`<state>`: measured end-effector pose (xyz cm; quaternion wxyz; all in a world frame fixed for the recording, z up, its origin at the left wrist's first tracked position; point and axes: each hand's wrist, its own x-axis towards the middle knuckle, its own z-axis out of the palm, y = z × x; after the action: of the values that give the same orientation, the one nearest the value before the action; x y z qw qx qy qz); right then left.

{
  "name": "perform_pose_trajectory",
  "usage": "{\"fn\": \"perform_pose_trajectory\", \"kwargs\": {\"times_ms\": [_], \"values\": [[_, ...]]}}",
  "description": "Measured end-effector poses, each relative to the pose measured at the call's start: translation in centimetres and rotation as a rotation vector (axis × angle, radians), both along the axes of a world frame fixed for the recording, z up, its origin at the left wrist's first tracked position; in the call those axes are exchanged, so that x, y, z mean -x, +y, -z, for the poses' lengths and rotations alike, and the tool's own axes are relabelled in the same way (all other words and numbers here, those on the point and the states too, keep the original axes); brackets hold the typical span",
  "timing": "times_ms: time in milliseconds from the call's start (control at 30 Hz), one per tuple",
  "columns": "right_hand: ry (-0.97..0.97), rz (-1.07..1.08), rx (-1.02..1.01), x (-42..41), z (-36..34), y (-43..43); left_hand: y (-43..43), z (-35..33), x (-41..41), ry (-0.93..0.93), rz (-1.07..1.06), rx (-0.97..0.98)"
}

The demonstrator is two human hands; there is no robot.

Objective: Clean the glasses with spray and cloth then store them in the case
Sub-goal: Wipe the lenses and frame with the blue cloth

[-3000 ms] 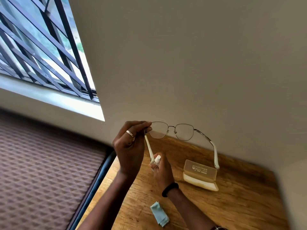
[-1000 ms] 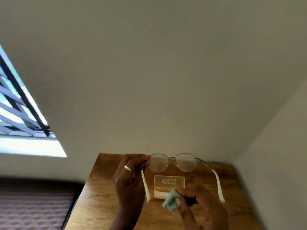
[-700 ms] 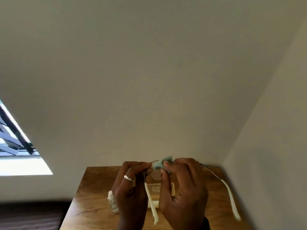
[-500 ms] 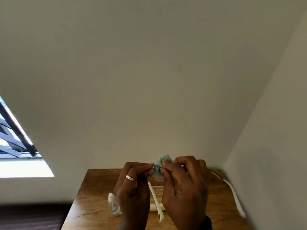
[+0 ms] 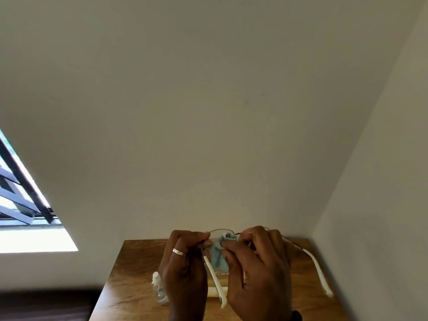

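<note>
Left hand (image 5: pixel 183 262) pinching the glasses (image 5: pixel 310 258) at the hinge, right hand (image 5: pixel 257 267) pressing the cloth (image 5: pixel 218 253) onto the adjacent lens, above the counter (image 5: pixel 129 269); excess thumb pressure beside this grip could bend the thin frame.

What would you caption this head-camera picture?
Left hand steadies glasses while right hand wipes a lens with cloth.

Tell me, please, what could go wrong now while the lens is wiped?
The left hand pinches the glasses only at one corner of the thin frame, so hard rubbing with the cloth might bend it. The right hand could push the cloth into the hinge. The bottle stands just beside the left wrist; a moving arm might tip it.
</note>
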<state>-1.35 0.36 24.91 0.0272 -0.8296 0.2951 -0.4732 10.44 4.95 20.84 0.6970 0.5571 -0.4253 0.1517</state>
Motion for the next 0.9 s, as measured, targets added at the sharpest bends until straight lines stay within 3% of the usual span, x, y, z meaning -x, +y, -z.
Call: {"fn": "perform_pose_trajectory", "kwargs": {"times_ms": [267,600,900], "values": [[-0.143,0.068,-0.013,-0.6,-1.6,-0.3,-0.2,-0.9,1.0,-0.069,-0.029,0.013],[0.030,-0.084,0.053,0.5,-0.6,0.4,0.2,-0.9,0.8,-0.010,-0.004,0.044],[-0.080,0.032,0.010,0.1,-1.5,-0.1,-0.1,-1.0,1.2,-0.046,-0.001,0.036]]}}
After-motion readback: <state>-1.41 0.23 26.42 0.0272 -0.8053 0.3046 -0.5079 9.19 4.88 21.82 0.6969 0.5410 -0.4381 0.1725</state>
